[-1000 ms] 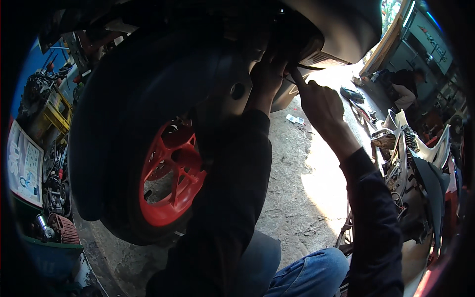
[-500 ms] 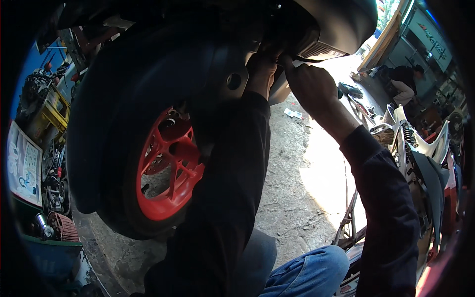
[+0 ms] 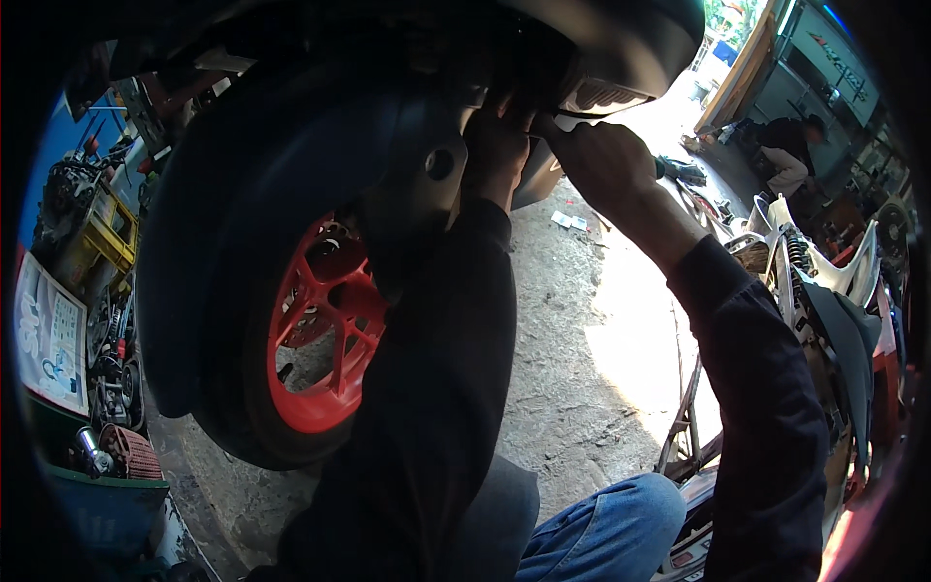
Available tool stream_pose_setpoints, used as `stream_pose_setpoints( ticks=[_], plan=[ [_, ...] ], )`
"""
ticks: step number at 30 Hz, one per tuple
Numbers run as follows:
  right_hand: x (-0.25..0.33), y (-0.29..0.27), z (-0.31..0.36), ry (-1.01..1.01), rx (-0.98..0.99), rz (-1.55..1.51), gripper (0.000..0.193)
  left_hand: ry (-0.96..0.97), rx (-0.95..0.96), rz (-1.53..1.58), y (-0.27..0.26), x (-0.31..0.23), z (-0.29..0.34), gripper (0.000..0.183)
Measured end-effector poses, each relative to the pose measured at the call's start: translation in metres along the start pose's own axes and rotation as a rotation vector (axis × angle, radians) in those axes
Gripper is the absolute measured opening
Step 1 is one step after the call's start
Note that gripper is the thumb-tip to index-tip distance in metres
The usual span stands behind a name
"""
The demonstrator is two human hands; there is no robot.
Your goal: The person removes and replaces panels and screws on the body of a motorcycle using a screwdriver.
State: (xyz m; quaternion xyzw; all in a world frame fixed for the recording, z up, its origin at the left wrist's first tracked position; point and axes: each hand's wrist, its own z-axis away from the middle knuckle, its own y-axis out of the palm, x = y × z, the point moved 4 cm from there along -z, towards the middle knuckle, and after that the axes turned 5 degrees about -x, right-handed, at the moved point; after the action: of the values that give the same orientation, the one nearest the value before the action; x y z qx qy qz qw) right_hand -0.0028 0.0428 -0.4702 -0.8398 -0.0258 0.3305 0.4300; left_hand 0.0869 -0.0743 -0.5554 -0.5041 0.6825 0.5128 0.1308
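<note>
A motorbike's red-spoked wheel [image 3: 339, 393] stands at left under a large dark fender [image 3: 242, 194]. Above and to the right of it hangs a dark body panel [image 3: 630, 44] with a ribbed lens [image 3: 606, 95] on its underside. My left hand [image 3: 497, 150] reaches up beside a bracket with a round hole [image 3: 439, 165]; its fingertips fade into shadow under the panel. Close by on the right, my right hand [image 3: 606, 160] is curled closed, thumb side toward the same dark spot. A dark green handle end [image 3: 661, 167] seems to stick out behind that fist; the rest is hidden.
Stripped motorbike parts [image 3: 824, 281] crowd the right side. At left are a yellow crate [image 3: 112, 228], a printed board [image 3: 50, 335] and a green bin [image 3: 102, 504] holding a red basket [image 3: 131, 451]. Another person [image 3: 787, 150] bends over in the far right background.
The whole view has shifted slightly, so the bike and both hands appear a little farther left. Both hands stay at the same place under the panel.
</note>
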Motion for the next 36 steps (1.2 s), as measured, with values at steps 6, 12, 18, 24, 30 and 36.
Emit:
stream_pose_setpoints(
  ticks=[6, 12, 18, 24, 30, 36],
  plan=[
    [-0.006, 0.009, 0.010, 0.013, 0.108, 0.049, 0.068, 0.269, -0.047, -0.491, -0.044, 0.027, 0.030, 0.039],
    [-0.003, 0.024, 0.013, 0.012, 0.147, 0.029, 0.072, 0.205, 0.090, -0.860, -0.027, 0.048, 0.070, 0.040],
    [0.005, 0.037, -0.003, 0.010, 0.062, -0.012, 0.062, 0.112, 0.160, -0.904, -0.032, 0.058, 0.053, 0.047],
    [0.007, 0.046, -0.003, 0.008, 0.069, 0.000, 0.052, 0.262, 0.120, -0.832, -0.010, 0.041, 0.078, 0.057],
    [0.014, 0.054, -0.017, 0.075, 0.049, -0.012, 0.047, 0.123, 0.158, -0.626, -0.009, 0.053, 0.054, 0.063],
    [0.009, 0.067, -0.009, 0.071, 0.106, -0.116, 0.056, 0.191, 0.286, -1.001, -0.038, 0.062, 0.083, 0.082]
  ],
)
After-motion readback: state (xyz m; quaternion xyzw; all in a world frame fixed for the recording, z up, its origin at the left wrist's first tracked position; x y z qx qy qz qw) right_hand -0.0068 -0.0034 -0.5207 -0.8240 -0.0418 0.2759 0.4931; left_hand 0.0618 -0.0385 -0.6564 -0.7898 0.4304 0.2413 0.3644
